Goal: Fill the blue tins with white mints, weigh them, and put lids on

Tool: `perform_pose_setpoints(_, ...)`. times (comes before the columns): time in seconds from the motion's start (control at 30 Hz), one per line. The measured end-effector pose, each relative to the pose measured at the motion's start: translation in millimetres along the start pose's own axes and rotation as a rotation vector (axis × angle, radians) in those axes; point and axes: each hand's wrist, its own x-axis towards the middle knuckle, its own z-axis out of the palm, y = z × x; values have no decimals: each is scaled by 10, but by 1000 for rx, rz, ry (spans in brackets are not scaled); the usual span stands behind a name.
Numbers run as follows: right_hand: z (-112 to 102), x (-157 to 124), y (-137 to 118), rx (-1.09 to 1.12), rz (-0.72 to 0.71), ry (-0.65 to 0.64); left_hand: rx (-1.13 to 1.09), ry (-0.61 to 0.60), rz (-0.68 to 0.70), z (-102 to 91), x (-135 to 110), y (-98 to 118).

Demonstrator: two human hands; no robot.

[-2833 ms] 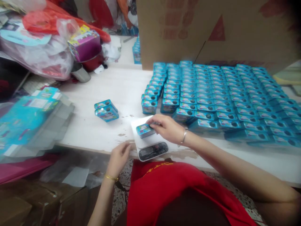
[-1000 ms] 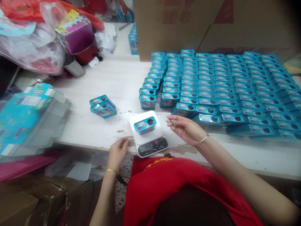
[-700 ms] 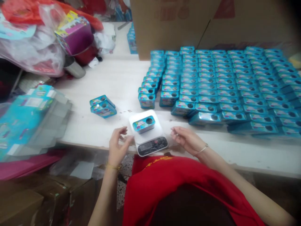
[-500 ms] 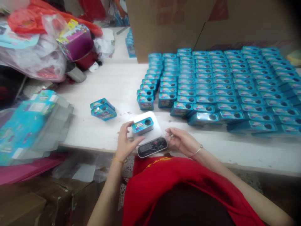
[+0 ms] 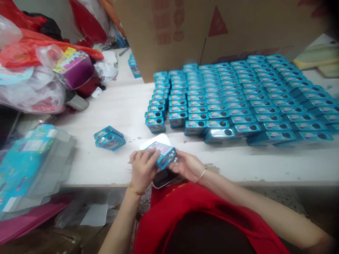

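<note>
My left hand (image 5: pixel 143 168) is closed around a small blue box (image 5: pixel 164 151), tipped over so that its round hole faces right. Small white pieces (image 5: pixel 174 160) show at the hole and by my right fingers. My right hand (image 5: pixel 189 166) is cupped against that end of the box and holds some of the pieces; how many is hidden. Beneath the box lies a white digital scale (image 5: pixel 155 139), its dark front panel (image 5: pixel 164 177) partly covered by my hands. Two more blue boxes (image 5: pixel 109 140) stand together on the table to the left.
Rows of blue boxes (image 5: pixel 225 95) fill the table's right side, in front of a large cardboard carton (image 5: pixel 174 46). Flattened blue cartons (image 5: pixel 29 162) are stacked at the left edge. Behind them lie plastic bags (image 5: pixel 29 90), a purple box (image 5: pixel 75 68) and a metal cup (image 5: pixel 76 101).
The blue box has been lifted off the scale and tipped toward the right in my left hand. My right hand has come up to its hole, where white pieces now show. The view has shifted.
</note>
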Motion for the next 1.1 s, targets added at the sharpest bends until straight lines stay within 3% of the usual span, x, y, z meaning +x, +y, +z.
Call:
perform_pose_setpoints(0.2,-22,-24,-14,-62,-15,27,-176,68,-172,157,-108,-61)
perform_pose_setpoints(0.37,-105,-74,-32,-92,-46,26,-412,104,-364,135,-120,-18)
perform_pose_setpoints(0.53,-148,-79,-27,-83,-48,18,-360,78,-300,92,-82,16)
perform_pose_setpoints(0.87,-259,-109,-65,-109,-82,74,-477,98,-570,439,-193,-186)
perform_pose_setpoints(0.97,-305,-141,-99,-106,-81,92,-534,92,-593,405,-183,-205)
perform_pose_setpoints(1.1,-374,-189,-172,-95,-92,160,-617,148,-524,249,-175,-263)
